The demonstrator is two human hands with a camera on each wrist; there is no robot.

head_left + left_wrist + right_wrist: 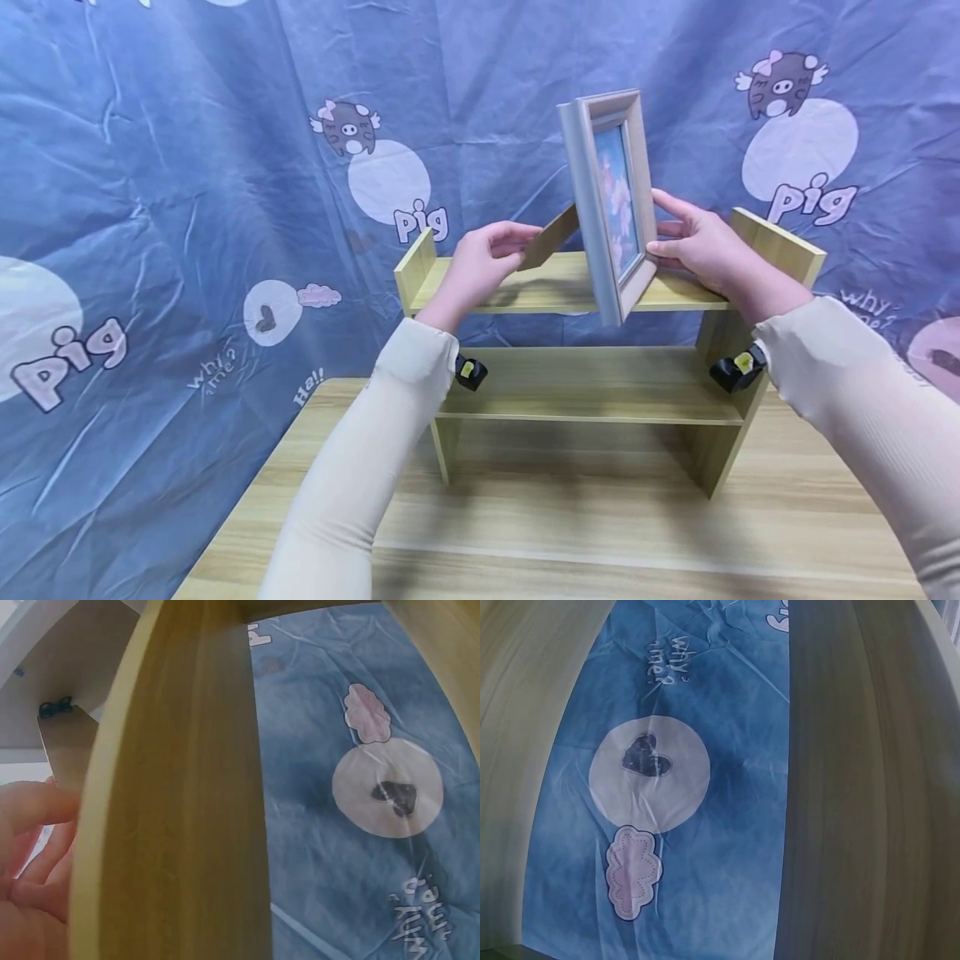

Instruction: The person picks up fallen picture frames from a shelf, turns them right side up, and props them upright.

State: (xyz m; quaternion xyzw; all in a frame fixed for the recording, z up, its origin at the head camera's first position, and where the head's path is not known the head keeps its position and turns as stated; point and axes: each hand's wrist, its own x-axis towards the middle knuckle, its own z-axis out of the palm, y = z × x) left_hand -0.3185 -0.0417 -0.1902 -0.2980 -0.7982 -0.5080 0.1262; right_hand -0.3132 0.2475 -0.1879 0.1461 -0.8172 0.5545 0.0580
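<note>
A picture frame (587, 217) with a pale border and a blue-and-pink picture (617, 200) is held upright, turned sideways, over the top board of a wooden desk shelf (517, 292). My right hand (705, 246) grips its right edge, thumb at the front. Behind the frame juts a brown support leg (550, 240), its free end pinched by my left hand (487, 257). In the left wrist view, the fingers (37, 806) meet the brown leg (67, 746) beyond a shelf board. Shelf boards fill much of the right wrist view, where the right hand is out of sight.
The shelf has raised side panels (780, 242) and a lower board (592, 383), and stands on a wood-grain table (570, 533). A blue curtain (187, 167) printed with pigs and words hangs close behind. Black wrist cameras (738, 369) sit near the shelf's sides.
</note>
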